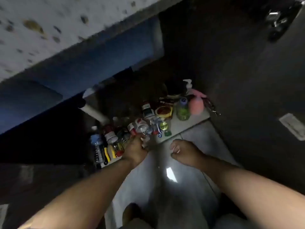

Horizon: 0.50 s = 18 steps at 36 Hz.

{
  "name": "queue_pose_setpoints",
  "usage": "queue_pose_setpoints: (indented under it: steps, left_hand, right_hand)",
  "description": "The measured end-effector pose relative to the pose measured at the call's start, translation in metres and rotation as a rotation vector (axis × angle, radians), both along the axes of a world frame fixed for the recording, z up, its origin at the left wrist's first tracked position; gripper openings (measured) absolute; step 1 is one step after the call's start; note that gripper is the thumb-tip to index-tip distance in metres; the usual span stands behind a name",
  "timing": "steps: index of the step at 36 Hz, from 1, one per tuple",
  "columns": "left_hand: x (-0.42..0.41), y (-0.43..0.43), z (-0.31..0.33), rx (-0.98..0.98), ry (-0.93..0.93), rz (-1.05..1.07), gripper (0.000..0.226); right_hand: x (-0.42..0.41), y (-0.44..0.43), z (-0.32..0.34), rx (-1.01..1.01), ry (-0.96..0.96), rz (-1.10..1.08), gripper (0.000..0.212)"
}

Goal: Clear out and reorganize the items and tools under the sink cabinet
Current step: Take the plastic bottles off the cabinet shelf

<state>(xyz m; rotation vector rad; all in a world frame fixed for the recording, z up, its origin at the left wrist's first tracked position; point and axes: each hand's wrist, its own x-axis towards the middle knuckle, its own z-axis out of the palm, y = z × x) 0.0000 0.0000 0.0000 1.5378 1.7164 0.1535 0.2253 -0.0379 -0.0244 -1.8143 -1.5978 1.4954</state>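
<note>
The open cabinet floor (193, 120) under the sink holds several bottles and jars in dim light. My left hand (136, 150) reaches to the front edge and is closed on a clear crumpled plastic bottle (145, 129). My right hand (184, 150) hovers over the tiled floor just outside the cabinet, fingers curled in with nothing in them. A pink pump bottle (195, 104) and a green clear bottle (182, 111) stand at the right. A dark jar with a white label (147, 109) and a yellow-rimmed tub (164, 111) sit in the middle.
A white drain pipe (94, 111) slants down at the left. A water bottle (96, 146) and yellow-handled tools (109, 154) lie at the front left. The dark cabinet door (247, 80) stands open on the right. The speckled countertop (41, 30) overhangs above.
</note>
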Motion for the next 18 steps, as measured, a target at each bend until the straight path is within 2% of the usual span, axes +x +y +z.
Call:
queue_pose_setpoints:
  steps: [3,9,11,15,18]
  left_hand:
    - [-0.014,0.019,-0.033,0.091,0.067,-0.032,0.038]
    - [-0.046,0.013,-0.067,0.259,0.243,-0.110,0.038]
    - [-0.054,0.008,-0.073,0.229,0.257,-0.143,0.042]
    - [-0.072,-0.026,-0.067,0.192,0.177,-0.056,0.017]
    - [-0.081,-0.044,-0.054,0.092,0.127,-0.072,0.025]
  right_hand:
    - [-0.010,0.017,-0.027,0.024,0.070,0.026,0.018]
    - [-0.036,0.036,-0.064,0.109,-0.033,0.098,0.012]
    - [-0.040,0.040,-0.064,0.105,-0.075,0.144,0.013]
    - [-0.055,0.020,-0.050,0.089,-0.205,0.210,0.010]
    - [-0.060,0.002,-0.033,0.041,-0.258,0.296,0.028]
